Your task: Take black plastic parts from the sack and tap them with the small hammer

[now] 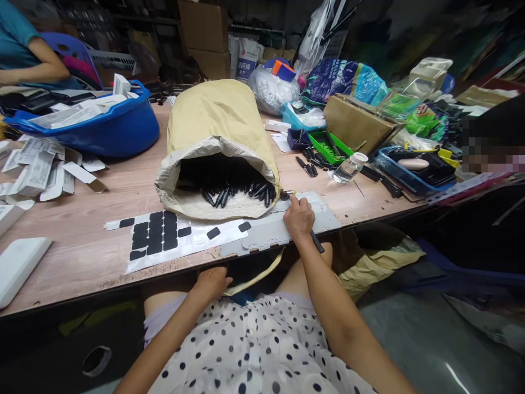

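Observation:
My right hand is closed around a tool with a black handle, at the table's front edge. The tool's small head lies by the mouth of a yellow woven sack, but its exact kind is unclear. Several black pen-like parts lie inside the sack's open mouth. Below the table edge, my left hand has curled fingers beside the pale yellow rim of something over my lap; what it grips is hidden. A white sheet with black rounded stickers lies left of a grey board.
At left stand a blue basin of white boxes, loose cartons and a white device. To the right are a green tray, a clear jar and a blue basket. Other people sit at both sides.

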{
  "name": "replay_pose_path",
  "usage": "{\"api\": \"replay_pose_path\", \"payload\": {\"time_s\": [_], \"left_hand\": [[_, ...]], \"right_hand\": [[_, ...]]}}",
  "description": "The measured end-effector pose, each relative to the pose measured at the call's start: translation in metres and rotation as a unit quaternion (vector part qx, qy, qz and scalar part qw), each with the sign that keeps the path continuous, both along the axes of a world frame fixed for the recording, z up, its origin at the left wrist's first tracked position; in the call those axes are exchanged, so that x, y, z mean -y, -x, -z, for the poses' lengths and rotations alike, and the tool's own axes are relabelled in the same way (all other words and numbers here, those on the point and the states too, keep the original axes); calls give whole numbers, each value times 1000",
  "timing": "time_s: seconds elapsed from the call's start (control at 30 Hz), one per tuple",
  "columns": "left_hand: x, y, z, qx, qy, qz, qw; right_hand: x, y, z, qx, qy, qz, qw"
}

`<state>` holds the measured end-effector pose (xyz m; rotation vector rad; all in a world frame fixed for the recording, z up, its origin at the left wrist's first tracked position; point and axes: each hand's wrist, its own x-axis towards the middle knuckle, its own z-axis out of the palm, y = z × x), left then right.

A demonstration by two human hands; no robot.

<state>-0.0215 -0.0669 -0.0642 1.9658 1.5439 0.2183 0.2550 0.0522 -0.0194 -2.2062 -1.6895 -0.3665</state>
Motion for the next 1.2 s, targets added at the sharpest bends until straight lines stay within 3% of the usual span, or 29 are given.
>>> {"api": "replay_pose_path", "payload": {"time_s": [0.13, 0.17, 0.23, 0.3, 0.37, 0.5, 0.6, 0.73, 0.83, 0.93, 1.2], "left_hand": [[-7, -16, -55, 63, 83, 96, 990], [-15, -21, -67, 89, 78, 84, 989], [-41, -30, -83, 113, -11, -4, 994], [-75, -35, -87, 87, -137, -125, 979], [-109, -36, -80, 55, -212, -216, 952], [-149, -32, -60, 20, -268, -284, 920], [-147, -27, -57, 9, -288, -271, 918], [-120, -20, -70, 15, -308, -203, 929], [-95, -17, -76, 55, -271, -106, 955], [-81, -15, -70, 95, -210, -37, 972], [-81, -15, -55, 152, -175, -47, 972]], "right_hand": [[0, 0, 1, 0, -2, -1, 1000], [0, 0, 1, -1, 0, -1, 1000], [0, 0, 0, -4, 5, -1, 1000], [0, 0, -1, -7, 11, -3, 1000], [0, 1, -1, -11, 14, -4, 1000], [-1, 3, -1, -17, 13, -5, 1000], [-1, 3, -1, -18, 7, -5, 1000], [0, 3, -2, -16, 11, 2, 1000], [1, 3, -3, -17, 10, 0, 1000], [0, 2, -2, -23, 6, -1, 1000], [7, 2, -13, -126, -62, 16, 990]]}}
